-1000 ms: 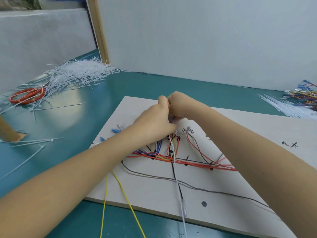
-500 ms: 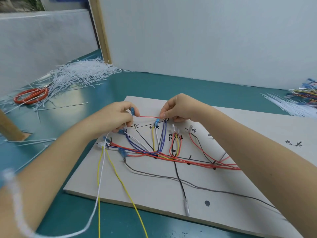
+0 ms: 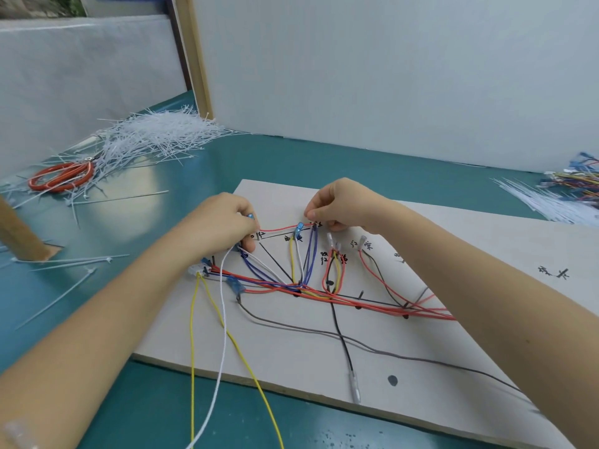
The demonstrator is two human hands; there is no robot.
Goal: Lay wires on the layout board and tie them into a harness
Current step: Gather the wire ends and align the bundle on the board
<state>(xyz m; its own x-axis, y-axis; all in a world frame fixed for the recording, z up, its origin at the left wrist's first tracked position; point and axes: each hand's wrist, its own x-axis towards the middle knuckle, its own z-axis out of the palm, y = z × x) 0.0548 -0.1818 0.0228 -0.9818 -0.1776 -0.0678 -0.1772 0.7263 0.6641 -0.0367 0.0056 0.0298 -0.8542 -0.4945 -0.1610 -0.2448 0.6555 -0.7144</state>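
A teal table (image 3: 291, 163) filled the view, walled at twelve o'clock by white panels (image 3: 389, 76). On it, from the centre toward four o'clock, lay the pale layout board (image 3: 324, 358), its right edge cut off by the frame and partly hidden beneath the person's right forearm. At ten o'clock sat a heap of white cable ties (image 3: 155, 137), with red-handled scissors (image 3: 61, 178) half buried at its left side. At three o'clock a second fan of ties and a bundle of coloured wires (image 3: 577, 181) ran out of view.

On the board, red, blue, yellow, white and black wires (image 3: 324, 293) converged near the centre; how they crossed there was hard to make out. Handwritten marks beside the pegs were too small to read.

The hands were held apart above the board's far edge. The left hand (image 3: 223, 226), at eleven o'clock of the board, had fingers curled round a blue-tipped wire end, and a white wire (image 3: 222, 319) trailed from under it toward six o'clock. The right hand (image 3: 340, 202), at twelve o'clock, pinched the other end of a thin red wire (image 3: 278, 226) stretched between the two hands; its fingertips hid the exact grip. Two yellow wires (image 3: 194, 351) ran off the near edge.
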